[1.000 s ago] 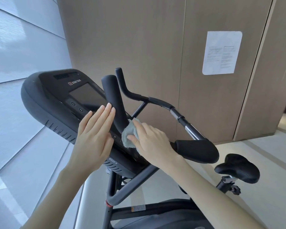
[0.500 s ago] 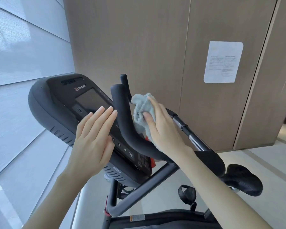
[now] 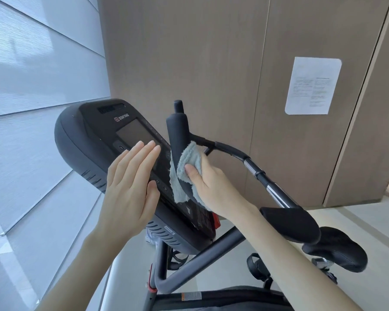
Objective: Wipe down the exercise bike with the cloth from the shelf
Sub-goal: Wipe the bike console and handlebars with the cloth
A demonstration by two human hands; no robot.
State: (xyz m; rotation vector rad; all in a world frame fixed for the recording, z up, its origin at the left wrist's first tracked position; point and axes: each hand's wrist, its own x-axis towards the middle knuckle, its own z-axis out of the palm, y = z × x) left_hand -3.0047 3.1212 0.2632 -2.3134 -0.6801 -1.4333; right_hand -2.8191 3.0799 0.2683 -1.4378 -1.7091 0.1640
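Note:
The black exercise bike's console (image 3: 94,140) fills the centre left, its dark screen facing me. My left hand (image 3: 130,187) lies flat with straight fingers on the console's face, fingertips at the screen's lower edge. A padded upright handlebar grip (image 3: 177,135) rises just right of the console. My right hand (image 3: 211,185) grips a light blue-grey cloth (image 3: 189,162) wrapped round the lower part of that grip. The handlebar (image 3: 256,173) curves right to an arm pad (image 3: 292,223), with the saddle (image 3: 341,250) beyond.
A pale panelled wall stands at the left. Brown wooden wall panels (image 3: 189,52) rise behind the bike, with a printed paper sheet (image 3: 312,86) stuck on one. The bike's frame tubes (image 3: 200,261) and a pedal strap (image 3: 256,265) sit below over a light floor.
My right hand with the cloth has slid down the upright grip from near its top to its lower part. The left hand has stayed flat on the console.

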